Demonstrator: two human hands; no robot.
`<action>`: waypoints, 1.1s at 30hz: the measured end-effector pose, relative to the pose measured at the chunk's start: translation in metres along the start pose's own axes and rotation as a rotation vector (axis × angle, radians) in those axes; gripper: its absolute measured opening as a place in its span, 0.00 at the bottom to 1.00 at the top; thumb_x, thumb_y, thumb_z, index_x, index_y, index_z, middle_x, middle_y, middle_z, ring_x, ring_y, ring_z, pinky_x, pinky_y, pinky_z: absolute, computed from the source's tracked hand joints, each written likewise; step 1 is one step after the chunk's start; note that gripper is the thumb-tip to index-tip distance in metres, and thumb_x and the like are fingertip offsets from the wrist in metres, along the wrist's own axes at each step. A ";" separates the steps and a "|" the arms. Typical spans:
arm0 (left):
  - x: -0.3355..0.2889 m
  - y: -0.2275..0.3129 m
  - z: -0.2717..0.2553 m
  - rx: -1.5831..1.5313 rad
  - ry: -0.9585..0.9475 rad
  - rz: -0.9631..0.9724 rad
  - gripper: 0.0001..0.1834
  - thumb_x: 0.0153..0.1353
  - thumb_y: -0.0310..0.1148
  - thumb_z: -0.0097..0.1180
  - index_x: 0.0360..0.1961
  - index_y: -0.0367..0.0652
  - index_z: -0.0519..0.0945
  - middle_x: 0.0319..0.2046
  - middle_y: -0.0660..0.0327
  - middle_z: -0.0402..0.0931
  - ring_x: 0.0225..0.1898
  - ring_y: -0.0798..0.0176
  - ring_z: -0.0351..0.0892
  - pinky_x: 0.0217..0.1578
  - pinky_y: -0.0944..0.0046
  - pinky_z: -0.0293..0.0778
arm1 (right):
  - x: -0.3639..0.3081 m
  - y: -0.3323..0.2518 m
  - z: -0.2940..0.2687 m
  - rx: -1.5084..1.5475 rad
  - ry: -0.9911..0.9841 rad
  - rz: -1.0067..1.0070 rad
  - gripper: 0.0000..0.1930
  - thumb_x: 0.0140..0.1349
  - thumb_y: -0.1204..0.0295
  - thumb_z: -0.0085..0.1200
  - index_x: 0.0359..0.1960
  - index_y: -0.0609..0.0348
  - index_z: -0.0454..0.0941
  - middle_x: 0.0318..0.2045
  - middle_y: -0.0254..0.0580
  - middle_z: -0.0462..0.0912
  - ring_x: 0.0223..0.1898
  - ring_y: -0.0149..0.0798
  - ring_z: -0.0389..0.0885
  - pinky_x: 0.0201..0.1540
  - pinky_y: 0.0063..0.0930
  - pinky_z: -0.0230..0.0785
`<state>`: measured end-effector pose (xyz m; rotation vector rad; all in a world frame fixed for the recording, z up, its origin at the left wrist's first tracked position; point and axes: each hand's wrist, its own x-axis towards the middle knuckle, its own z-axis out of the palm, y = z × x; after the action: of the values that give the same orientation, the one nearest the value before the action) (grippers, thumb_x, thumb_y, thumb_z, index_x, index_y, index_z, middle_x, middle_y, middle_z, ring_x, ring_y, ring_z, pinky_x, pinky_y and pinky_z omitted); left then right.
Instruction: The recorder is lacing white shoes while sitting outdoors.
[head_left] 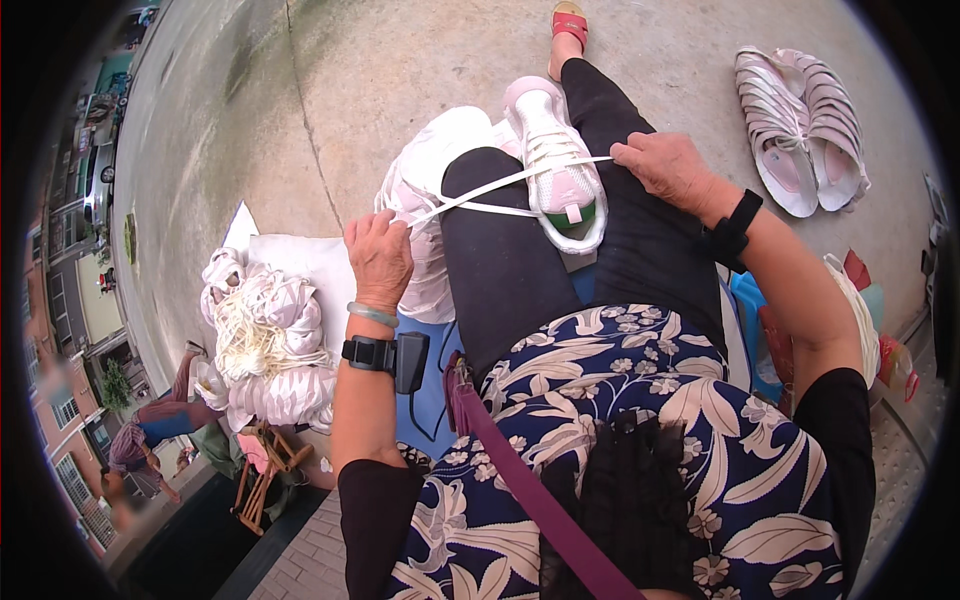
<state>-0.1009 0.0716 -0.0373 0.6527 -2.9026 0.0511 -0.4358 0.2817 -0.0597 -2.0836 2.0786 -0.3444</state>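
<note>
A white and pale pink sneaker (552, 130) with a green patch near one end rests between my thighs. White shoelace (480, 191) is threaded across its front, and a length of it stretches taut over the shoe. My left hand (380, 256) is closed on the lace left of my knee. My right hand (668, 172) pinches the lace to the right of the shoe, fingers pressed together. A second strand loops from the shoe over my left thigh. Beside my left knee sits a bundle of white and pink shoe parts (418, 170).
To the left lie a pile of cream laces (255, 335) and pale shoe pieces. Two nested rows of pink-white shoe uppers (800, 125) lie on the concrete at right. A blue plastic basket (758, 330) stands by my right hip. Another person (165, 420) and a wooden folding stool (262, 480) are at lower left.
</note>
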 end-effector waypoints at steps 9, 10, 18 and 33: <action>-0.050 -0.050 -0.001 0.078 0.022 -0.183 0.03 0.52 0.29 0.49 0.26 0.43 0.73 0.30 0.60 0.73 0.35 0.54 0.71 0.41 0.56 0.63 | -0.068 0.061 -0.014 -0.007 0.149 0.136 0.06 0.55 0.76 0.45 0.34 0.53 0.69 0.25 0.44 0.72 0.28 0.50 0.74 0.27 0.39 0.65; -0.058 -0.060 -0.002 0.098 -0.012 -0.245 0.03 0.53 0.30 0.49 0.26 0.44 0.73 0.28 0.60 0.73 0.34 0.54 0.71 0.40 0.56 0.63 | -0.083 0.077 -0.018 -0.041 0.169 0.165 0.06 0.56 0.76 0.46 0.36 0.54 0.70 0.26 0.44 0.72 0.29 0.50 0.74 0.28 0.39 0.65; -0.076 -0.105 -0.033 0.117 0.081 -0.569 0.08 0.55 0.33 0.46 0.24 0.43 0.74 0.22 0.51 0.75 0.28 0.45 0.75 0.29 0.49 0.70 | -0.222 0.233 -0.044 -0.262 0.245 0.401 0.14 0.62 0.75 0.44 0.49 0.61 0.71 0.45 0.49 0.77 0.47 0.45 0.75 0.49 0.30 0.66; 0.051 0.052 -0.044 -1.029 -0.813 -0.757 0.10 0.43 0.28 0.44 0.14 0.33 0.75 0.10 0.56 0.72 0.07 0.65 0.67 0.09 0.69 0.63 | -0.041 -0.013 -0.028 1.743 -0.380 0.851 0.08 0.58 0.75 0.43 0.38 0.64 0.69 0.21 0.36 0.75 0.16 0.25 0.72 0.18 0.20 0.71</action>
<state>-0.1618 0.0998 0.0149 1.6531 -2.4060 -1.9754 -0.4309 0.3238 -0.0304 -0.1920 1.1868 -0.9596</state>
